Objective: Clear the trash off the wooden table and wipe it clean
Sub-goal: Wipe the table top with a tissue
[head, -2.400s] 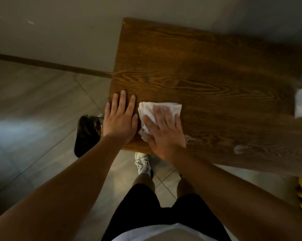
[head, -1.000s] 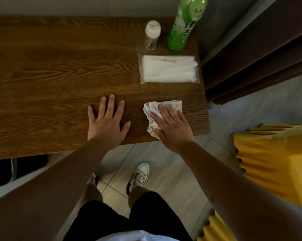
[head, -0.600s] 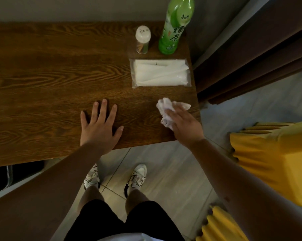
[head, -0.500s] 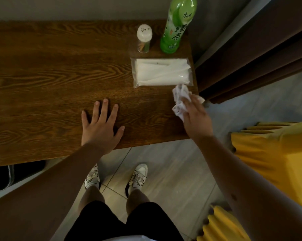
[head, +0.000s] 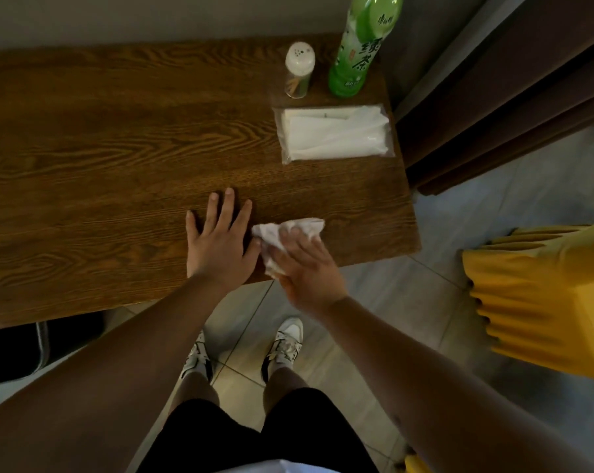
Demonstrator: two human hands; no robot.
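The dark wooden table [head: 118,158] fills the upper left of the head view. My left hand [head: 220,245] lies flat on it near the front edge, fingers spread. Right beside it, my right hand [head: 304,268] presses a crumpled white tissue [head: 290,228] onto the tabletop with fairly straight fingers; the hand is motion-blurred. The tissue pokes out past my fingertips and nearly touches my left thumb.
At the table's far right corner stand a green tea bottle [head: 357,52] and a small white-capped shaker [head: 299,71], with a clear pack of white tissues [head: 335,133] in front of them. A yellow seat [head: 548,298] is at right, a dark chair [head: 12,353] lower left.
My right hand swept the tissue left from the table's right edge to right beside my left hand. My left hand stayed flat on the wood.
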